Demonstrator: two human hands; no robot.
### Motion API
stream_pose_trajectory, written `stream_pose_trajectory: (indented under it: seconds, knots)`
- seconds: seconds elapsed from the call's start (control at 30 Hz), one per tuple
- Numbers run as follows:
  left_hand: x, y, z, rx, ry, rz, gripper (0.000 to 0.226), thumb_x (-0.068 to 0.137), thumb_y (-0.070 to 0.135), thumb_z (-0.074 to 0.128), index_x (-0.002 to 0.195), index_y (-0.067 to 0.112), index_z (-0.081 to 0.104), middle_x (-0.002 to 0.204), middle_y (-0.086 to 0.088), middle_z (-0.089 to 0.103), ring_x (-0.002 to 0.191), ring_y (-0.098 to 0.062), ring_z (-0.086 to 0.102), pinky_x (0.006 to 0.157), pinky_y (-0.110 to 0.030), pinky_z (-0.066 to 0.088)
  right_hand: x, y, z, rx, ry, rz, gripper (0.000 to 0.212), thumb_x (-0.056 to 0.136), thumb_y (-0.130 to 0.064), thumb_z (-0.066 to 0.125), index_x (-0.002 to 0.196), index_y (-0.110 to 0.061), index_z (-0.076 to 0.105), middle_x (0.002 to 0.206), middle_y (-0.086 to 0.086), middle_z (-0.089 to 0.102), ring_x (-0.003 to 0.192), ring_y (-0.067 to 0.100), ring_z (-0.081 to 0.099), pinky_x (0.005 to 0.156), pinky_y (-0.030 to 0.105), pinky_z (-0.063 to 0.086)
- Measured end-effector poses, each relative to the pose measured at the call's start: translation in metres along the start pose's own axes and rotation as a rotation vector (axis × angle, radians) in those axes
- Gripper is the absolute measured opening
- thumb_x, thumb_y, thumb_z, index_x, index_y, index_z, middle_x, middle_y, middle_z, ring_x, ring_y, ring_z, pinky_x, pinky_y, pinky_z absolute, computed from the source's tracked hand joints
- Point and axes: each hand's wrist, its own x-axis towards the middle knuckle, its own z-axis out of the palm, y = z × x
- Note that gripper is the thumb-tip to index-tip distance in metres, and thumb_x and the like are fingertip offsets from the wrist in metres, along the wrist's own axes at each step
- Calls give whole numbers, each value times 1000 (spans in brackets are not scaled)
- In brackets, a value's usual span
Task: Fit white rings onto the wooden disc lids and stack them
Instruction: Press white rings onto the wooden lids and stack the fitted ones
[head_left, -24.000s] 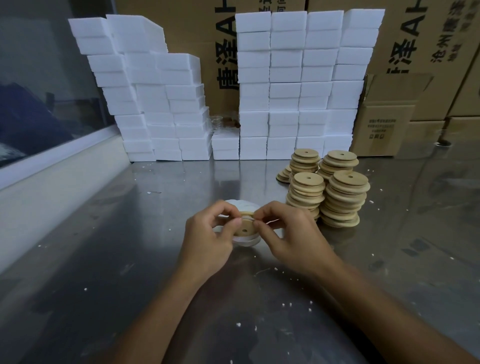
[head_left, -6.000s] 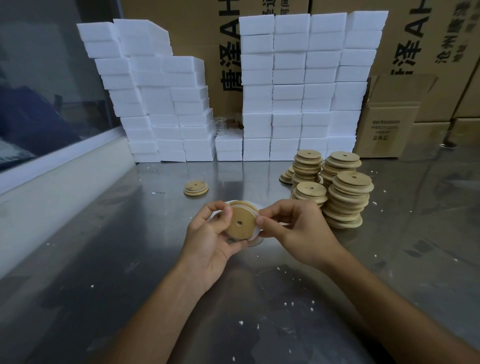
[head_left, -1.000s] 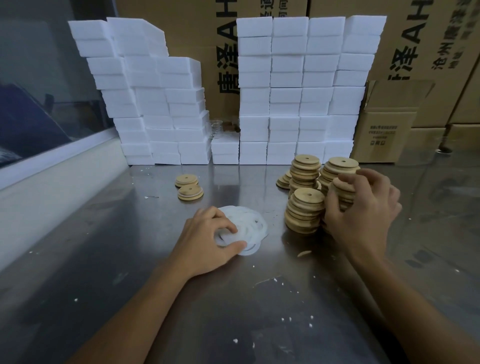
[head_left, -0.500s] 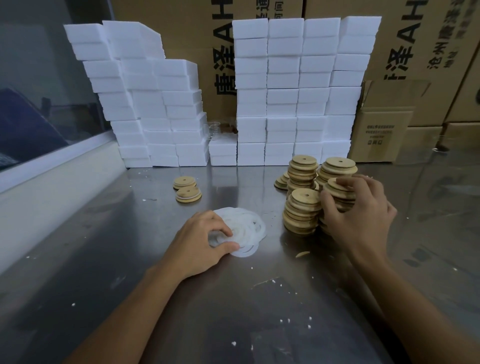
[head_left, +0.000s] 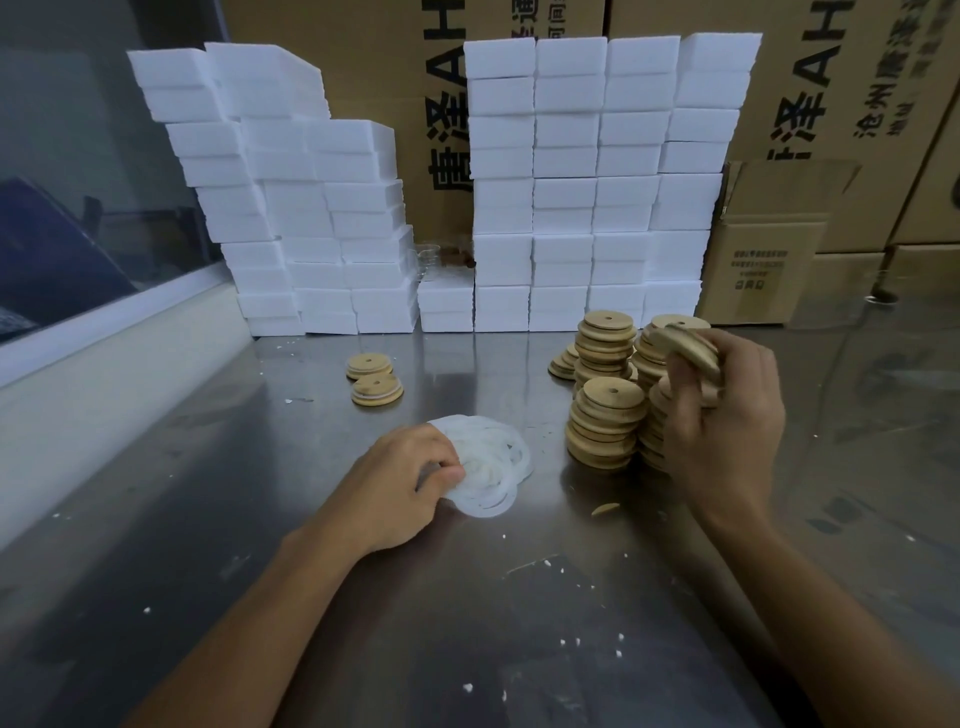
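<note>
My right hand (head_left: 727, 431) grips a wooden disc lid (head_left: 688, 347), tilted and lifted just above the stacks of bare wooden lids (head_left: 605, 421) at the right. My left hand (head_left: 400, 486) rests on the steel table and pinches the edge of a loose pile of white rings (head_left: 491, 465) in the middle. Two short stacks of finished lids (head_left: 375, 378) with white rings sit farther back on the left.
Tall piles of white foam blocks (head_left: 587, 182) line the back of the steel table (head_left: 363, 623), with cardboard boxes (head_left: 769, 260) behind and to the right. A low white ledge (head_left: 104, 374) runs along the left. White crumbs and a wood chip (head_left: 605, 509) lie about.
My right hand has lifted one wooden lid off the front right stack and tilted it. My left hand stays on the ring pile, its fingertips now pinching the rings.
</note>
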Motion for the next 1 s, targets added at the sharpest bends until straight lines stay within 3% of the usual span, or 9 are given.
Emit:
stream_pose_trajectory:
  seconds: [0.2,0.27,0.37,0.43,0.5,0.57,0.7,0.9,1.0]
  knots:
    - [1,6,0,-9,209,33,17,98,13,51,87,22,60,78,13,60,76,-7,56,68,-24,48,-1,-10,1,70,-37,-65,21,90,-1,67,111,-5,66,105,10,62,94,10,53,83,4,34]
    - [1,14,-2,-116,289,18,25,98,9,50,80,24,58,67,13,58,67,-5,55,60,-14,42,-2,-15,1,79,-61,-86,23,88,0,69,111,-5,69,108,8,63,97,6,53,88,4,34]
    - [3,28,-3,-487,359,-124,28,97,8,52,74,20,60,61,8,58,58,-4,52,57,-18,46,-5,-22,3,168,-133,-104,24,90,-4,68,114,-10,69,111,4,64,101,10,58,91,17,44]
    - [4,35,-7,-769,308,-232,25,100,10,50,79,14,64,59,3,58,58,-11,54,53,-24,49,-9,-29,5,272,-238,-52,25,93,-6,65,117,-14,66,110,3,65,93,19,66,82,28,53]
    - [3,37,-12,-1028,219,-281,28,101,10,46,79,12,63,59,0,54,58,-15,54,52,-26,46,-14,-34,7,320,-282,-57,27,92,-3,64,116,-14,67,107,5,66,81,9,67,71,16,52]
    - [2,38,-17,-1212,122,-273,38,100,8,43,70,17,65,60,-1,51,57,-17,52,54,-27,44,-19,-37,10,281,-276,-84,29,85,6,65,109,-8,70,109,4,67,91,-4,63,76,5,45]
    - [2,39,-17,-1385,-22,-273,22,87,18,53,73,16,69,79,-2,65,76,-18,64,66,-36,52,-29,-39,17,279,-325,31,32,77,13,63,100,-7,74,114,3,70,109,7,62,93,21,50]
    - [1,45,-7,-1418,-179,-355,15,89,20,54,91,5,54,106,-14,70,97,-34,70,83,-58,55,-38,-47,17,437,-493,132,37,88,-34,50,92,-10,78,110,-4,71,106,3,63,88,18,47]
    - [0,53,0,-1291,-139,-391,21,97,21,51,100,2,59,111,-14,70,91,-30,70,71,-46,58,-43,-52,19,401,-532,115,35,89,-47,57,85,-20,78,103,-11,70,97,4,65,77,17,48]
